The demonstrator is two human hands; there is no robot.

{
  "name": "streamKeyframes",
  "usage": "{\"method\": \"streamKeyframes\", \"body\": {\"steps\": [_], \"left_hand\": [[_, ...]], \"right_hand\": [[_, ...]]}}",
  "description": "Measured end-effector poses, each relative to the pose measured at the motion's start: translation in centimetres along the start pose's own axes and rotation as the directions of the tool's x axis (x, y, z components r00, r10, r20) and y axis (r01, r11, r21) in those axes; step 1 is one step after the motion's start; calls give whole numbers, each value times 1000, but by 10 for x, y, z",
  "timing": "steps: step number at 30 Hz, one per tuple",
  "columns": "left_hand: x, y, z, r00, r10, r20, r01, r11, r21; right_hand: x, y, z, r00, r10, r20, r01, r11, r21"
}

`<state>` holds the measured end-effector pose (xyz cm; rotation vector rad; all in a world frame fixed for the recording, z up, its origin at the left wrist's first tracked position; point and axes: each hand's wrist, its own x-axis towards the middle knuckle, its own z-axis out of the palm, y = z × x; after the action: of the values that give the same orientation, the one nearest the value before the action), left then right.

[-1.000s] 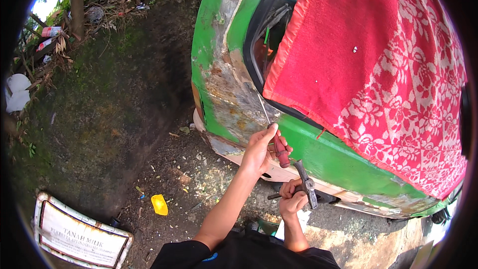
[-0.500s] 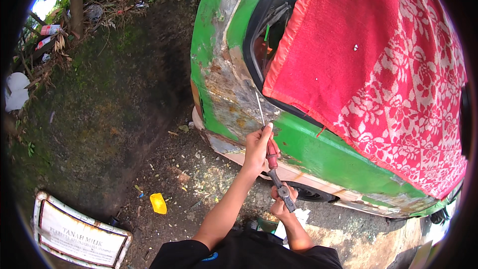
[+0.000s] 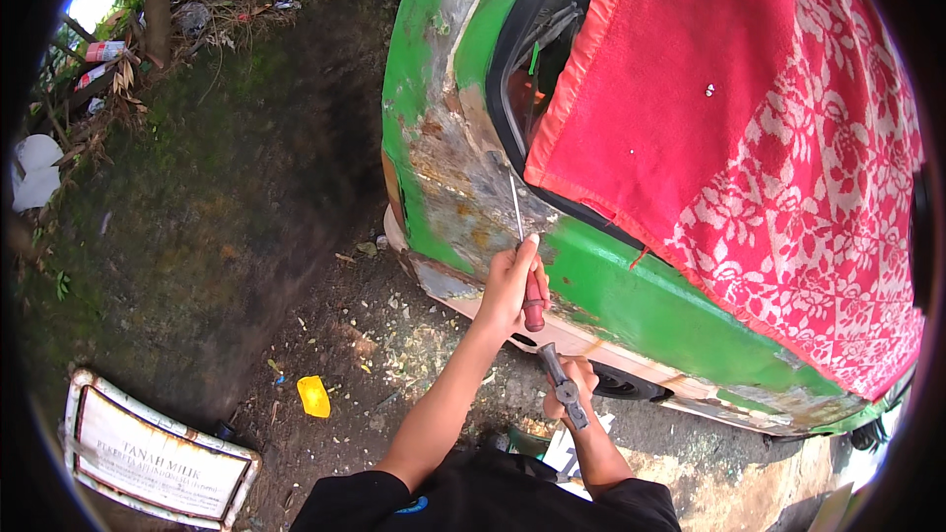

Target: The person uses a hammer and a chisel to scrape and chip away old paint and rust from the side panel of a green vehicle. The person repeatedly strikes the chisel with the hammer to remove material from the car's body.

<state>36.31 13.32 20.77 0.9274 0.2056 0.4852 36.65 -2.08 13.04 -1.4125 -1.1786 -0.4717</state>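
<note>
"What is held, and where?"

"The red-handled screwdriver [image 3: 533,309] is clamped in the left hand [image 3: 506,286], with the fingers wrapped around the handle and the thumb laid up toward the shaft; it is pointed at the rusty bare patch [image 3: 458,199] on the green vehicle [image 3: 641,286], near the black window seal [image 3: 500,103]; whether the tip is pressed to the metal cannot be told."

"And in the right hand [image 3: 579,374]?"

"A hammer [image 3: 566,391] is gripped there, the fingers closed around its handle, which is mostly hidden; its head is held just below the screwdriver's butt, apart from it."

"What could go wrong?"

"If the butt were struck off-centre, the left hand could be hit, since its fingers are wrapped so near that end; if the shaft were tilted too flat, the tip could be skidded off the patch, and the seal could be nicked; the red floral blanket [image 3: 680,79], draped over the window, could be snagged as well, because its edge is hung close beside the tip; corroded metal, if thin, could be pierced by too hard a blow."
</note>
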Motion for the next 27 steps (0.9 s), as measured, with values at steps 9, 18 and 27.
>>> {"method": "streamKeyframes", "body": {"steps": [9, 18, 27], "left_hand": [[-1, 3, 0, 1000, -14, 8, 15, 999, -30], [-3, 9, 6, 1000, -27, 2, 27, 994, -103], [-3, 6, 5, 1000, -16, 17, 18, 993, -118]], "right_hand": [[-9, 16, -1, 989, -147, 18, 147, 989, 18], [-1, 4, -3, 987, -117, 106, 121, 992, -33], [-4, 10, -7, 989, -130, 66, 128, 991, 35]]}}
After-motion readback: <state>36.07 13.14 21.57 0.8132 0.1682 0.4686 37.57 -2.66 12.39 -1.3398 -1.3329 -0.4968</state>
